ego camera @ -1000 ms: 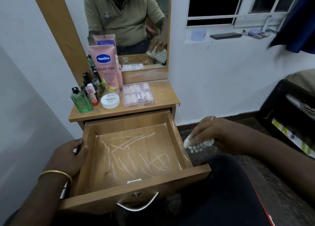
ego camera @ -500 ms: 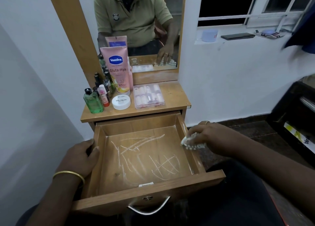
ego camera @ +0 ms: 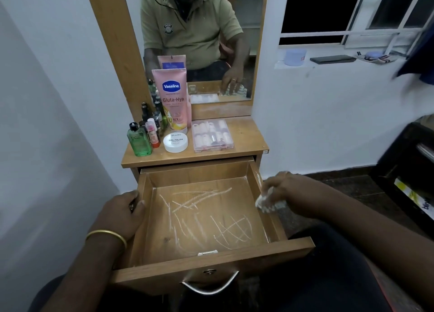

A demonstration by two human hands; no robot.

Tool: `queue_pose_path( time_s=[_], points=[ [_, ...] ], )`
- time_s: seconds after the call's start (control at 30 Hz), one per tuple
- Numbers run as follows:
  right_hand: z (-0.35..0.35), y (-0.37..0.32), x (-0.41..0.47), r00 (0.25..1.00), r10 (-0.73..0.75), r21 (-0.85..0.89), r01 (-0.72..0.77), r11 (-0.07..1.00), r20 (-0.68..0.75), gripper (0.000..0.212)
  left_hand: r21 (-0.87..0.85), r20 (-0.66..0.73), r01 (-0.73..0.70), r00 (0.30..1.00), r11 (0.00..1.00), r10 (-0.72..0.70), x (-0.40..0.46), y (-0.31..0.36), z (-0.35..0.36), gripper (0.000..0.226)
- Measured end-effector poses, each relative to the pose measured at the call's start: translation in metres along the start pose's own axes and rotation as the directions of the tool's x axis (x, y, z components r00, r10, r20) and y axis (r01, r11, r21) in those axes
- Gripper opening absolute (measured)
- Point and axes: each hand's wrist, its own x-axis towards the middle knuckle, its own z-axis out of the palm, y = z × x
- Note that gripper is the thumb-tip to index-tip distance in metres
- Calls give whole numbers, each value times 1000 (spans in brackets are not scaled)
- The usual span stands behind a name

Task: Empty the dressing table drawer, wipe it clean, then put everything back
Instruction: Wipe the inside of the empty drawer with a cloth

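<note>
at the centre of the frame the wooden drawer (ego camera: pixel 206 220) stood pulled out from the dressing table (ego camera: pixel 249 133), holding nothing but pale chalk-like scratch marks (ego camera: pixel 206 215) across its floor. at left of centre the left hand (ego camera: pixel 119 214) gripped the drawer's left wall, thumb hooked over the rim, a gold bangle (ego camera: pixel 106 235) on the wrist. at right of centre the right hand (ego camera: pixel 285 191) clutched a crumpled white cloth (ego camera: pixel 266 202) and pressed it against the drawer's right wall near the top edge. a curved metal handle (ego camera: pixel 210 286) hung on the drawer front at the bottom of the frame.

on the tabletop above the drawer stood the emptied things: a pink vaseline tube (ego camera: pixel 172 100) upright against the mirror (ego camera: pixel 202 36), a green bottle (ego camera: pixel 139 141) and several small dark bottles (ego camera: pixel 150 114) to its left, a white round nail polish remover tub (ego camera: pixel 175 142) in front of it, and a clear pink compartment box (ego camera: pixel 212 135) lying flat to the right. at upper right a window sill (ego camera: pixel 328 63) carried a pale tub (ego camera: pixel 294 56) and a dark flat object (ego camera: pixel 332 59).
</note>
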Motion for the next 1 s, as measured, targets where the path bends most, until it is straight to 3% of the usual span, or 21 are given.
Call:
queue_pose_path(
  time_s=[0.07,0.2,0.33,0.4,0.47,0.53,0.83,1.0],
  points=[
    [5,4,9,999,13,3,-13,1000,-43,45,11,2,-13,1000,1000,13,0,1,1,30],
    [16,14,-8,998,54,93,-56,994,22,39,21,-23,-52,998,998,52,3,1,-1,16],
    [19,5,-40,986,-132,66,125,990,98,19,45,-24,-70,997,997,71,3,-5,3,15],
    [18,0,-43,987,-109,125,94,988,116,20,64,-33,-81,996,995,83,3,-5,5,16],
    [22,2,-30,993,64,218,-83,972,96,42,80,-36,-83,996,993,86,3,-4,5,14],
    [20,5,-12,987,157,225,-160,961,32,42,97,-35,-81,996,992,85,5,-4,6,13],
    [5,12,67,918,331,167,-299,939,-219,34,126,-30,-93,995,988,97,6,-5,7,14],
    [10,1,66,894,380,82,-371,925,-238,36,136,-37,-79,996,988,85,7,-6,9,17]
  ],
)
